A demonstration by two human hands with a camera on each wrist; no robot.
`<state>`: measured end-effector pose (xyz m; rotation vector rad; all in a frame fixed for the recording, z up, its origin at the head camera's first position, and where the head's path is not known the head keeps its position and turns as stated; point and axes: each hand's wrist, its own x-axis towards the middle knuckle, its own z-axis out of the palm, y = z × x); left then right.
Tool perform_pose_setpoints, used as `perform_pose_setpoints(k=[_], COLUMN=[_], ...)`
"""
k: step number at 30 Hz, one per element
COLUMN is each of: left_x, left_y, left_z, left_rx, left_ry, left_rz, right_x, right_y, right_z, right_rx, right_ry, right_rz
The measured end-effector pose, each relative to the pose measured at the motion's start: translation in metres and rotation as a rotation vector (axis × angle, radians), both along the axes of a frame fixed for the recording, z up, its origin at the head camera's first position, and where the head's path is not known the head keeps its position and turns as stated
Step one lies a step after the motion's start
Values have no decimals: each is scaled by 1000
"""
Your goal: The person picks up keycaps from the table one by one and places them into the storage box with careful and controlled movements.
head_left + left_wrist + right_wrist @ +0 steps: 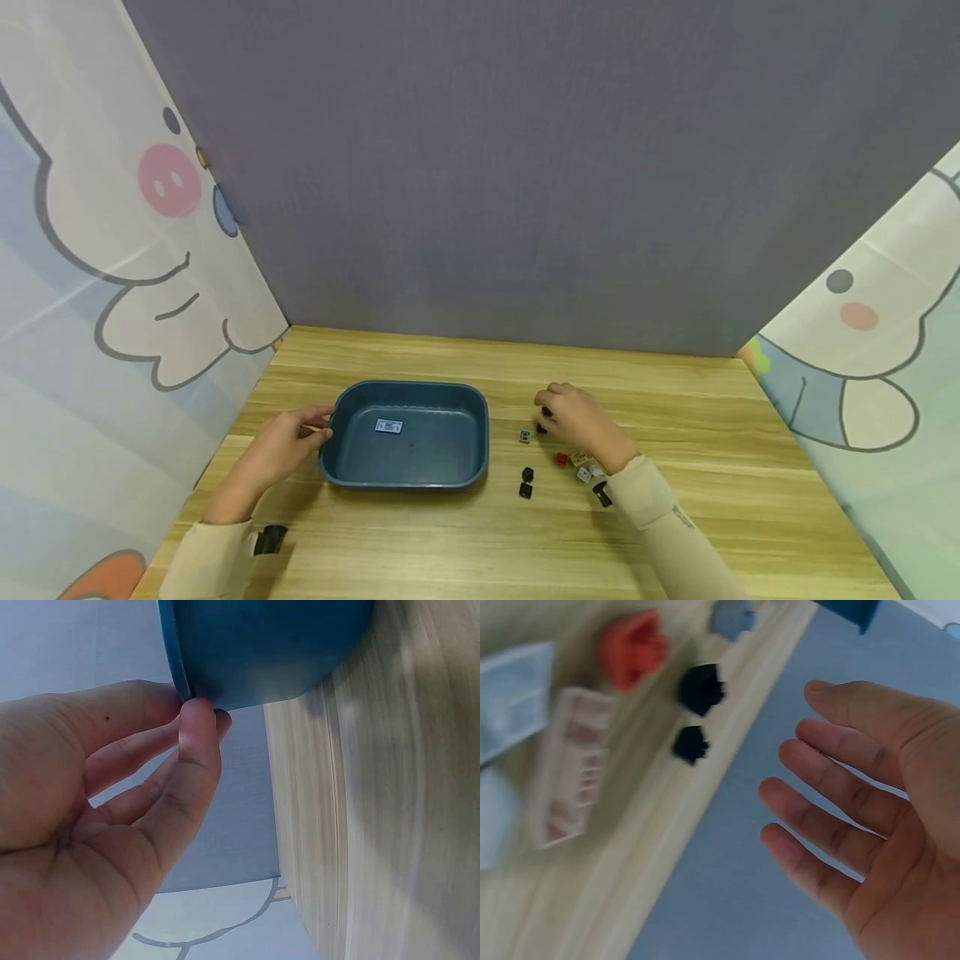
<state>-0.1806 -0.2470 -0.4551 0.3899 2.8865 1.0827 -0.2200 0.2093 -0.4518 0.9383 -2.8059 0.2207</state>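
My left hand (288, 442) pinches the left rim of a dark teal plastic basin (411, 485); in the left wrist view the thumb and fingers (196, 735) meet at the basin's edge. Inside the basin lies one wide, pale keycap (388, 426). My right hand (573, 414) hovers over two black keycaps (702, 688), fingers apart and slightly bent, holding nothing. Near it on the table are a grey keycap (524, 436), a red keycap (561, 459), a longer beige keycap (577, 765) and white keycaps (583, 475).
Two more small black pieces (527, 482) lie on the wooden table (420, 542), right of the basin. A grey panel (487, 183) rises at the table's back edge. Cartoon-printed sheets (847, 367) stand at both sides. Black wrist devices (270, 539) show under the sleeves.
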Motion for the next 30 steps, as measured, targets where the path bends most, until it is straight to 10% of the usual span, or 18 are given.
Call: perform_pose_setpoints(k=[11,30], left_x=[0,-2], left_y=[0,-1], left_z=[1,-2], left_rx=[-5,-2], left_ry=[-3,5], left_rz=[0,0], right_x=[6,2], right_y=[14,12], right_z=[-19,-26], right_rx=[63,79], right_ry=[-163,-97], right_rz=[-117,-90])
